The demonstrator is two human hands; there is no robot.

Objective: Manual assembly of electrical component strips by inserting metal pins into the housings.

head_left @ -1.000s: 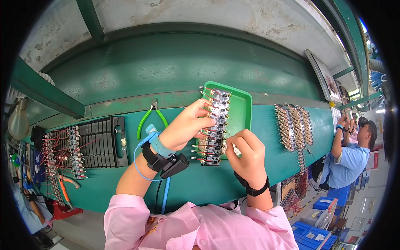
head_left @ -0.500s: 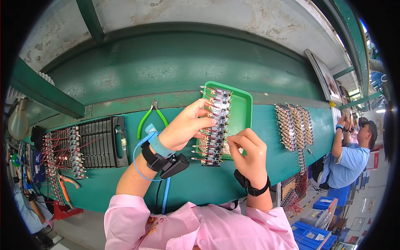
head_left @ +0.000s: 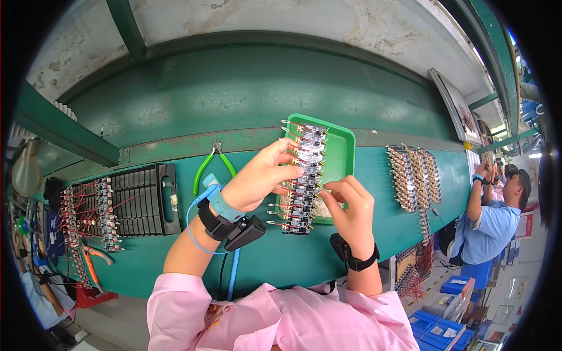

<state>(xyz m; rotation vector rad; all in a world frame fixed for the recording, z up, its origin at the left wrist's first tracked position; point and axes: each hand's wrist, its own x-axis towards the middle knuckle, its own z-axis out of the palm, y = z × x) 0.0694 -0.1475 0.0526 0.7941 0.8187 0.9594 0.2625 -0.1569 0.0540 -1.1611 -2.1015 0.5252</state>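
My left hand [head_left: 266,175] grips the left side of a long strip of small black circuit boards [head_left: 305,175], thumb on top. Thin red wires with light tips stick out to the strip's left, brass-coloured pins to its right. The strip is held over a green plastic tray [head_left: 339,152] with small pale pieces at its near end. At the strip's right edge, toward its near half, my right hand [head_left: 351,205] has thumb and forefinger pinched together. Whatever lies between those fingertips is too small to make out.
Green-handled pliers [head_left: 202,172] lie beyond my left wrist. A black slotted rack [head_left: 140,202] with wired board strips stands at left, orange-handled pliers [head_left: 91,266] near it. More board strips [head_left: 413,178] lie at right. A person in a blue shirt [head_left: 486,228] works farther right.
My right hand has moved slightly away from me and its pinched fingertips now meet the strip's right edge. My left hand keeps its grip almost unmoved.
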